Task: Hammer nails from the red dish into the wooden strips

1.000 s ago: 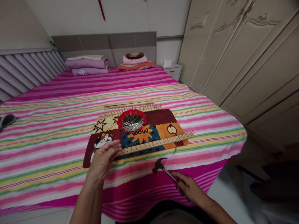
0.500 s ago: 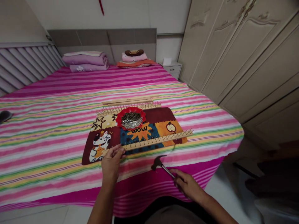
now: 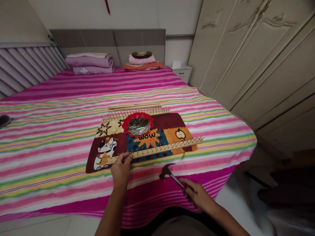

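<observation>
My left hand [image 3: 121,168] is closed near the left part of a wooden strip [image 3: 157,150], its thumb and fingers pressed together on it. Whether a nail is also between the fingertips is hidden. Nails stand in a row along the strip to the right of the hand, several of them leaning near the right end. My right hand [image 3: 197,193] is wrapped round the handle of a claw hammer [image 3: 167,171], whose dark head rests on the bed's near side. Beyond the strip, a red scalloped dish [image 3: 126,126] holds many loose nails [image 3: 139,126]. A patterned mat [image 3: 169,121] lies underneath.
Behind the dish lies another nail-studded strip [image 3: 115,116], with plain wooden strips [image 3: 134,106] past it. Striped bedding [image 3: 61,154] covers the bed. Folded bedding [image 3: 90,64] is stacked by the headboard [image 3: 98,39]. A wardrobe [image 3: 246,55] stands on the right.
My left hand has shifted slightly right along the strip, uncovering more of its left end. The right hand and hammer have stayed in place.
</observation>
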A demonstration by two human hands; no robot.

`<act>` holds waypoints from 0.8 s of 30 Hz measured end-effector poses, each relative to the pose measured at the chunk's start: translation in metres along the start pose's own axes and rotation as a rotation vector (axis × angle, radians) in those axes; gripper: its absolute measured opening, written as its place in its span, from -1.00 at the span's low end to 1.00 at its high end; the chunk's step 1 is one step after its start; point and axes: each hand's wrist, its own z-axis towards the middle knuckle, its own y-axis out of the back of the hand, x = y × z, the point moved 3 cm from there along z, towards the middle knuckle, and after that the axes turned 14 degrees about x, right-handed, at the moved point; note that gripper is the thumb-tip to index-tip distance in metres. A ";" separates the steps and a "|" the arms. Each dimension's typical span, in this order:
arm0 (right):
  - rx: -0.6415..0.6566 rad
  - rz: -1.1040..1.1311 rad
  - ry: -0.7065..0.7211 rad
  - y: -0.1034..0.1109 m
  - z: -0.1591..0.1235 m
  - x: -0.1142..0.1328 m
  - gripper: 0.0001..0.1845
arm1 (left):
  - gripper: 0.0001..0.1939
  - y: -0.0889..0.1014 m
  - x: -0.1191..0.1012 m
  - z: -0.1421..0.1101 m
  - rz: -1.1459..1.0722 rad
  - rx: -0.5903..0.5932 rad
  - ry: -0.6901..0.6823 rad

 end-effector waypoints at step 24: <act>-0.071 -0.777 0.588 -0.038 0.006 0.171 -0.53 | -0.82 -0.008 0.006 -0.006 0.288 -0.025 -0.285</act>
